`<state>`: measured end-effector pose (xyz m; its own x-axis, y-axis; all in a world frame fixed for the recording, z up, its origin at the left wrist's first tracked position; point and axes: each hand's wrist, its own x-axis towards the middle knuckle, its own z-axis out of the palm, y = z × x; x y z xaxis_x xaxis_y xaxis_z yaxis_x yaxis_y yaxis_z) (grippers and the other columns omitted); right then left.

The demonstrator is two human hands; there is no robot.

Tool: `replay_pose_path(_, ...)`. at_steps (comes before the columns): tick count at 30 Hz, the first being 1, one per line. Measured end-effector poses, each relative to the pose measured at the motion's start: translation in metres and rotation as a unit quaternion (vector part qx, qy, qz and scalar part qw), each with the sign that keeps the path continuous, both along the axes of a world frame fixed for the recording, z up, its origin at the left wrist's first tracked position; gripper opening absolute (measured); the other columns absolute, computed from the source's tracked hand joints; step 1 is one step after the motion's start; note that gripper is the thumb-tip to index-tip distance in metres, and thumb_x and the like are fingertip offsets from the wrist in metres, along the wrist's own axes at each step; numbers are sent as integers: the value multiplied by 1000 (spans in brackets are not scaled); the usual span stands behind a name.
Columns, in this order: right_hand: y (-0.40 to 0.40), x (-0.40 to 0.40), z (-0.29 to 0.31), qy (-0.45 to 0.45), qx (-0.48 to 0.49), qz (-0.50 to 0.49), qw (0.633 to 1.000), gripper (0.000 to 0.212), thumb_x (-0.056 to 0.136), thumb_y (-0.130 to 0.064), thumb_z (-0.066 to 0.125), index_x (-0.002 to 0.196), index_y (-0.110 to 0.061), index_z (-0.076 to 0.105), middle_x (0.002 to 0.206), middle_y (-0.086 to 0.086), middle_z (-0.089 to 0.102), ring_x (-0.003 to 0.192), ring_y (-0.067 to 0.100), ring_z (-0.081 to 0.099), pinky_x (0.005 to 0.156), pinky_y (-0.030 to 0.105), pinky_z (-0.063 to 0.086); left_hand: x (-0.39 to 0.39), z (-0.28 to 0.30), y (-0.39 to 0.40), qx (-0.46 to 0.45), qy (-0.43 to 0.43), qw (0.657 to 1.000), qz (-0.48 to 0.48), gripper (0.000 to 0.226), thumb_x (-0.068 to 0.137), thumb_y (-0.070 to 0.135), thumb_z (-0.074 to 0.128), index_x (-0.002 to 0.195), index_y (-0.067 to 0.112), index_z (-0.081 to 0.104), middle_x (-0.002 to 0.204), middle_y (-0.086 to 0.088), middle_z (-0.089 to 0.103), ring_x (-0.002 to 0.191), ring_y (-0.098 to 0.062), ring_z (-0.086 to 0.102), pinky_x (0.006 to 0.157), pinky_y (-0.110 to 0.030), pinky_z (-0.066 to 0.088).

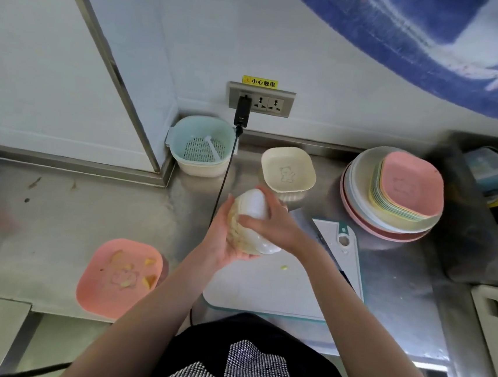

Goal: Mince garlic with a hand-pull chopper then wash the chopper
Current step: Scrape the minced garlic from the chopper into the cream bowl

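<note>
The hand-pull chopper (252,222) is held in the air above the steel counter (92,222), over the far left corner of the white cutting board (287,286), tipped on its side with its white lid pointing away from the person. The left hand (221,240) cups the clear bowl from below, fingers curled around it; pale minced garlic shows through the wall. The right hand (272,221) wraps over the lid from the right, fingers curled on the white dome. One small garlic bit (284,267) lies on the board. A pink dish (119,277) with yellowish scraps sits to the left, a cream bowl (288,169) just beyond the chopper.
</note>
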<state>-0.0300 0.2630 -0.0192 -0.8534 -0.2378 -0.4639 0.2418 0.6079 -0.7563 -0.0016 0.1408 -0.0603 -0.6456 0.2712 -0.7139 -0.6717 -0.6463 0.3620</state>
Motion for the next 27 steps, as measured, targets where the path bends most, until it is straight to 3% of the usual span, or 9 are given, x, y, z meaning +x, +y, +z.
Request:
replay_pose_path(5,11,5,5,93,25,49,994,90,67,-43,74,140,-51,21,141,-12,30,130,23,29,105,48,36,-3,3,6,36,-23,999,2,73,81,74,39,120,15,59,116,-19,66,105,-40,61,86,-53,48)
replay_pose_path(8,24,3,19,111,-112,35,987,86,73,-31,76,141,-47,26,137,-16,36,127,14,39,106,38,39,-1,3,2,73,6,997,7,73,83,72,37,116,11,61,106,-20,69,100,-39,61,84,-50,50)
replay_pose_path(10,37,0,24,81,-244,-37,966,78,80,-31,70,143,-43,27,137,-15,40,123,8,47,101,28,45,0,1,-2,106,28,994,5,76,77,70,45,122,10,59,115,-21,65,105,-40,59,82,-50,53)
replay_pose_path(12,50,-3,23,36,-347,-96,932,73,78,-43,63,142,-43,29,139,-5,44,124,19,50,97,36,48,1,0,-5,126,39,991,7,80,72,69,50,128,12,57,127,-21,59,112,-40,56,80,-51,54)
replay_pose_path(16,65,-4,22,-45,-436,-160,884,79,70,-51,58,142,-27,37,133,15,52,117,33,55,88,43,53,3,5,-4,109,51,993,9,69,75,65,47,119,14,64,124,-18,63,112,-38,57,85,-52,49)
replay_pose_path(20,76,-1,13,-76,-489,-251,832,76,72,-53,46,140,-18,43,119,13,58,111,31,54,92,47,46,2,2,-5,101,67,992,37,64,84,62,40,114,13,68,121,-17,65,111,-38,59,89,-53,46)
replay_pose_path(23,84,2,-2,-114,-525,-295,790,61,81,-53,39,130,-21,54,123,13,56,124,36,46,104,58,33,4,-1,-7,104,62,992,44,71,91,64,31,100,9,76,113,-18,68,100,-37,67,92,-53,44)
replay_pose_path(27,98,5,-18,-133,-529,-364,755,55,83,-55,38,125,-25,59,125,13,57,126,38,46,99,69,30,8,-5,-10,101,76,989,72,70,92,63,31,96,10,77,112,-16,69,97,-34,69,88,-49,52)
